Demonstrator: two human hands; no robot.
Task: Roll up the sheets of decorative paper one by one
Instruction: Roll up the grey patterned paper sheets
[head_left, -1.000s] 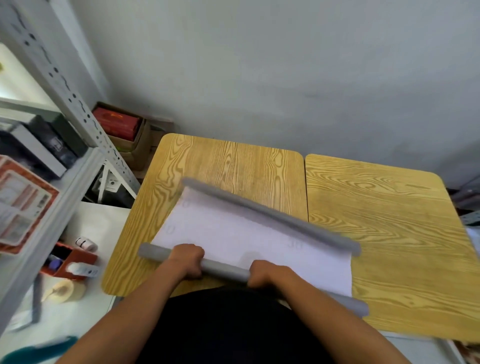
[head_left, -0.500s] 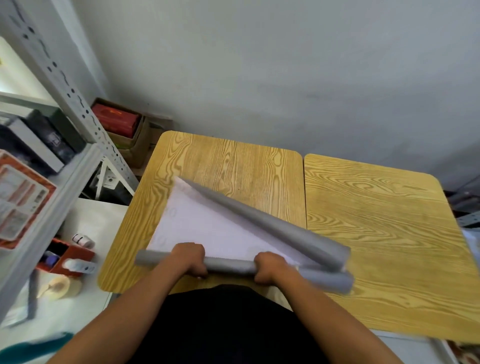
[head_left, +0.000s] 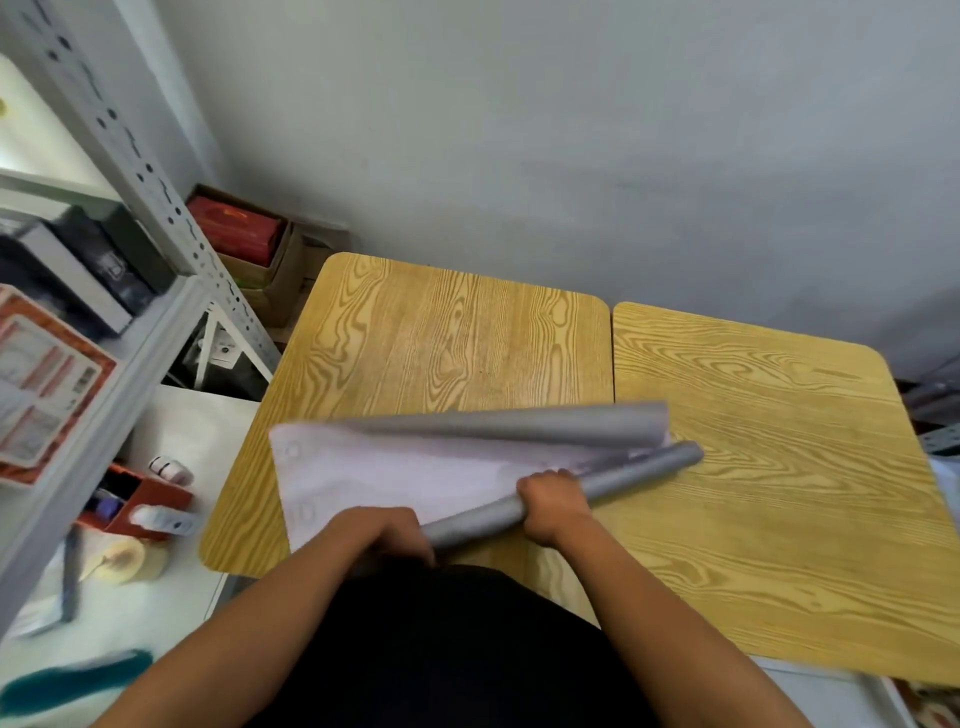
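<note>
Over wooden tables (head_left: 467, 338), both hands, left hand (head_left: 382, 535) and right hand (head_left: 553, 501), grip the grey paper roll (head_left: 613, 486).

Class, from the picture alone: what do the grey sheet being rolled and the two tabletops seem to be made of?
Grey sheet: thin paper or film, likely; matte grey outside, pale white inside, curling freely into tubes. Tabletops: wood-look surface, probably laminate; bold yellow grain, smooth faint sheen, rounded corners.

My corner of a storeroom or small workshop.
I stand at two wood-grain tables (head_left: 452, 343) against a bare grey wall (head_left: 519, 130), beside a slotted metal shelving rack (head_left: 130, 156) crowded with boxes (head_left: 234, 236).
</note>
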